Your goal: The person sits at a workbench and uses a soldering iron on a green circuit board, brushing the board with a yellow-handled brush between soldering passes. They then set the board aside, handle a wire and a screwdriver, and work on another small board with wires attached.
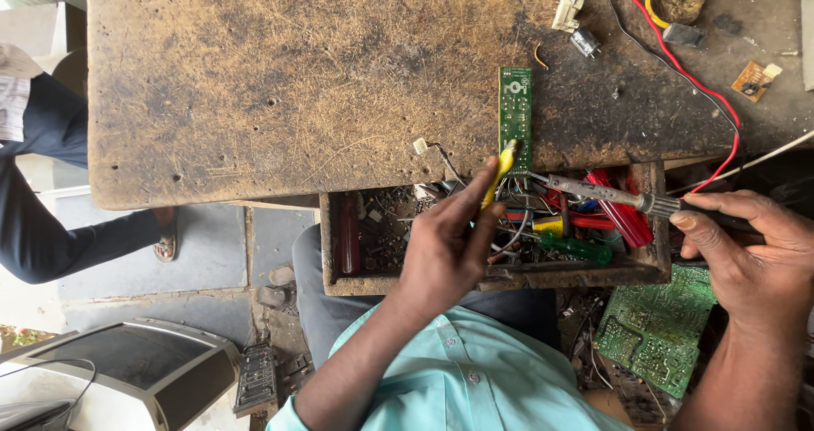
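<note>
Two hands at work: your left hand (445,249) and your right hand (750,253) meet over the near edge of a scarred wooden bench (280,83).
Left grip: your fingers are closed around a thin yellow tool (502,172), pinched between thumb and forefinger, its tip pointing up and away from your palm.
Right grip: your fingers are wrapped around the dark handle of a soldering iron (606,195), whose metal shaft runs leftward from your hand.
Meeting point: the iron's tip and the yellow tool's tip come together just beyond your left fingertips, at the lower end of a narrow green circuit board (515,113).
Board: it lies flat on the bench, lengthwise away from you, its near end at the bench edge and touching or all but touching both tips.
Under your grips: an open wooden drawer (644,270) crammed with wires, red-handled tools and a green-handled screwdriver (577,248).
Below your right wrist: a larger green circuit board (657,329).
Beyond your right hand: a red wire (691,83) trails across the bench.
Far left: another person's dark sleeve (51,236) and sandalled foot (165,244).
</note>
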`<state>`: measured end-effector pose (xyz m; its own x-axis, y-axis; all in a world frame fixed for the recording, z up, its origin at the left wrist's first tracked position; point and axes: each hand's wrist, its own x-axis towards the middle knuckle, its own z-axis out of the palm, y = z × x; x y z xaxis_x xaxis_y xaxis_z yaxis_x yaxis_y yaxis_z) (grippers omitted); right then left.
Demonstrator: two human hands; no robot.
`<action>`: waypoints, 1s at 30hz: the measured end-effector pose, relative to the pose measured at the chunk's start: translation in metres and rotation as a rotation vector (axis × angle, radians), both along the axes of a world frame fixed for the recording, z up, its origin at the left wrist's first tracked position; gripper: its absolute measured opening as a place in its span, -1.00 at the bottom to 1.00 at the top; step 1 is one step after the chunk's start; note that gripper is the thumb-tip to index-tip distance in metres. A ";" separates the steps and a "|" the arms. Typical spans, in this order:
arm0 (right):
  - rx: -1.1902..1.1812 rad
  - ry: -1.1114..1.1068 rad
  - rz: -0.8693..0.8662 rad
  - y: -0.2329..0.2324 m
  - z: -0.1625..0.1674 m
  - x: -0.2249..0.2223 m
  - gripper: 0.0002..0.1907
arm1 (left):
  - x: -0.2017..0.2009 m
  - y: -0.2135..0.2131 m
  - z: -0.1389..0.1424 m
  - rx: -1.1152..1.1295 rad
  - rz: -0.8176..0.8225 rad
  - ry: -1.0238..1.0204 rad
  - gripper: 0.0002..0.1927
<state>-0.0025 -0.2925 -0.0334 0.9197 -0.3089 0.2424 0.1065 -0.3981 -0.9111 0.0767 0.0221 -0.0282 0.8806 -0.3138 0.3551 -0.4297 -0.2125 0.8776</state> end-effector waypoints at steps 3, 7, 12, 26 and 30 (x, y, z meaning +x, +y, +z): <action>0.022 -0.021 0.000 0.004 0.001 0.000 -0.82 | -0.003 -0.013 0.006 0.251 0.096 -0.121 -0.39; 0.018 -0.007 -0.007 0.007 0.002 -0.001 -0.80 | -0.004 -0.023 0.008 0.482 0.060 -0.199 -0.32; 0.075 -0.004 -0.017 0.007 -0.004 -0.003 -0.84 | -0.006 -0.026 0.012 0.572 0.014 -0.286 -0.11; 0.670 -0.299 -0.174 -0.085 -0.091 -0.059 -0.89 | 0.000 -0.017 0.062 0.454 -0.317 -0.045 -0.43; 0.650 -0.261 -0.157 -0.079 -0.091 -0.061 -0.82 | -0.005 0.015 0.084 -0.081 -0.463 0.543 -0.50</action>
<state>-0.0633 -0.3719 -0.1244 0.7898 -0.5892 0.1705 0.3390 0.1878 -0.9218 0.0717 0.0375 0.0556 0.7221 -0.6894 -0.0575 0.0421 -0.0392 0.9983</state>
